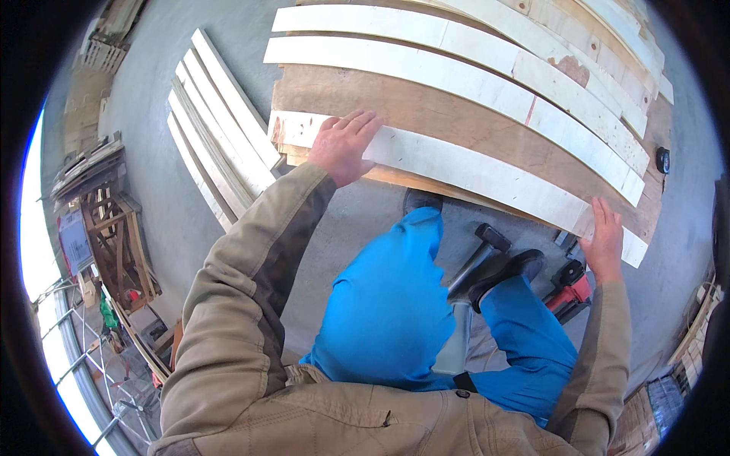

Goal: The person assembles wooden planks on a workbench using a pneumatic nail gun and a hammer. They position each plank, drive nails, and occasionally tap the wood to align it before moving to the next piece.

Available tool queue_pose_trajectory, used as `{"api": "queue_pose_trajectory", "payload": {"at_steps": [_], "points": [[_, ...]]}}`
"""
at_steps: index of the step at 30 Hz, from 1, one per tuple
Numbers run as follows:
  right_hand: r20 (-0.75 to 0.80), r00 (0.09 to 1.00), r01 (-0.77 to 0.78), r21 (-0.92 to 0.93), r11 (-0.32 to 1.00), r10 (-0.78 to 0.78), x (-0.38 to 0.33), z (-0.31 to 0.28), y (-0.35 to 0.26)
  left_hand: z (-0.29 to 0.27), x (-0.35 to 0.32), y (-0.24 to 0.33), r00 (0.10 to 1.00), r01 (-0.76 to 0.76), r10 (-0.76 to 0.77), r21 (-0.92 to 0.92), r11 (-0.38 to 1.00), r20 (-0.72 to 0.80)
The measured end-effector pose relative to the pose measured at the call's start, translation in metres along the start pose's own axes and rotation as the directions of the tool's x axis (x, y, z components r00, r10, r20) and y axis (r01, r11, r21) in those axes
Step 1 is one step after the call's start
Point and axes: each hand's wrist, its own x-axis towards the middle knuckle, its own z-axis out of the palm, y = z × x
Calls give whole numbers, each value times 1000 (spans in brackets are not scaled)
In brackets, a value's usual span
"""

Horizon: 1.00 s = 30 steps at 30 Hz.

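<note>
A long white-faced wooden plank [471,167] lies along the near edge of a brown plywood sheet [380,90]. My left hand [342,150] rests on the plank near its left end, fingers stretched over the white face. Toward the right end, my right hand [604,242] lies on the same plank with its fingers extended. Beyond it, another white strip [426,64] runs roughly parallel, with a strip of bare plywood between, and a red mark crosses its face. Further white strips [487,52] lie behind that one. The undersides of both hands are hidden.
Loose boards [220,125] lie on the grey floor at left. A hammer [493,237] and a red-and-black tool [572,292] are below the sheet, near my legs. A black tape measure [663,160] sits at the right edge. Wooden scraps [114,220] are stacked far left.
</note>
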Motion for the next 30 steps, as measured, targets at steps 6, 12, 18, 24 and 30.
{"api": "queue_pose_trajectory", "payload": {"at_steps": [6, 12, 18, 24, 30], "points": [[-40, 995, 88, -36, 995, -90, 8, 17, 5, -3, 21, 9, 988, 44, -56, 84, 995, 145], [-29, 994, 109, 18, 994, -109, 13, 20, 7, 0, 30, 6, 971, 55, -72, 79, 995, 229], [-114, 978, 177, 25, 984, -173, 24, 40, 14, 28, 25, -22, 977, -53, 42, 46, 998, 210], [-67, 986, 148, -37, 988, -150, 25, 43, 14, 21, 32, -25, 973, 29, -41, 55, 998, 227], [-57, 992, 110, -27, 994, -111, 19, 22, 9, 25, 38, -18, 982, -30, 20, 46, 999, 189]]}}
